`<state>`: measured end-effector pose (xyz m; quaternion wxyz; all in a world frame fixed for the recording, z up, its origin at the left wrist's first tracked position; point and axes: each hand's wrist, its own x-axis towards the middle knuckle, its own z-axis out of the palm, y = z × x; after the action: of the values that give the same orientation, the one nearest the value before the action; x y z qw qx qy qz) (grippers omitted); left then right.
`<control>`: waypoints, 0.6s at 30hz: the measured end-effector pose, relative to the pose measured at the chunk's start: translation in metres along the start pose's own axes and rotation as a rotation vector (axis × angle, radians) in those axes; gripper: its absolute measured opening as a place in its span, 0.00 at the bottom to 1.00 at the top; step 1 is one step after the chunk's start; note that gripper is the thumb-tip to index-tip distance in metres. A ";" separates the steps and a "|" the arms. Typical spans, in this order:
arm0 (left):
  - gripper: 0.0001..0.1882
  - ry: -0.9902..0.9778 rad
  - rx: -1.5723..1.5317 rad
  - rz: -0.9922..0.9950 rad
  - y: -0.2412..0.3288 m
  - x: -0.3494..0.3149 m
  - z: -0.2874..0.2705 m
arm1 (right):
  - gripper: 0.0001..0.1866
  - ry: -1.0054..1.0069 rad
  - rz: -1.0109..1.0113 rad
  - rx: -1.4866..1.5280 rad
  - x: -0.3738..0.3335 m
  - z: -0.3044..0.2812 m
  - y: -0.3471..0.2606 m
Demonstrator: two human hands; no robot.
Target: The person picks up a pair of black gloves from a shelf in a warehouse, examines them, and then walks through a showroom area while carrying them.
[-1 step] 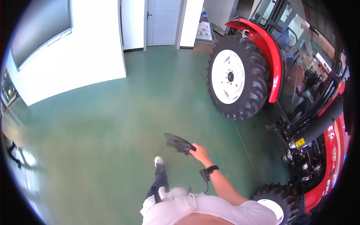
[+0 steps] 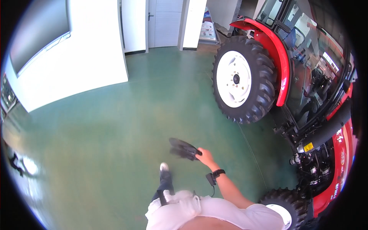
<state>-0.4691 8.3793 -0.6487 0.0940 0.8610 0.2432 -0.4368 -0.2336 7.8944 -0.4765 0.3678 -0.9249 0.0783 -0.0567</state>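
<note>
My right hand (image 2: 206, 157) is closed on one end of a dark grey, flat, floppy-looking thing (image 2: 185, 149). Its free end points left and is blurred, so I cannot make out its exact kind. A black wristband (image 2: 219, 173) with a small black box and a cable sits on my right wrist. The held thing hangs above the green floor (image 2: 115, 145), apart from the tractor. My left hand does not show.
On the right stands a red tractor with a large rear wheel (image 2: 234, 79) and a smaller front wheel (image 2: 285, 211). A white wall (image 2: 92, 46) with a dark screen (image 2: 40, 30) is at the left. Farther off are a grey door (image 2: 165, 27) and a display board (image 2: 208, 28).
The dark thing in my right hand has shifted slightly right and down in the view, and its blurred shape has changed a little. My right hand keeps hold of it.
</note>
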 end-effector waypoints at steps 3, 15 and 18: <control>0.11 0.214 -0.135 0.194 0.082 0.055 -0.050 | 0.14 -0.121 0.112 -0.079 0.007 0.002 0.047; 0.12 0.450 -1.052 0.914 0.412 0.142 -0.412 | 0.16 0.059 1.143 -0.195 -0.087 -0.026 0.154; 0.10 0.730 -0.666 0.780 0.387 0.216 -0.380 | 0.16 -0.010 1.180 -0.244 -0.058 -0.015 0.182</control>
<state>0.1015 8.2597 -0.6125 0.4207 0.9044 0.0505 0.0507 -0.3113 7.7650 -0.5940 0.2285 -0.7611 0.5826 0.1706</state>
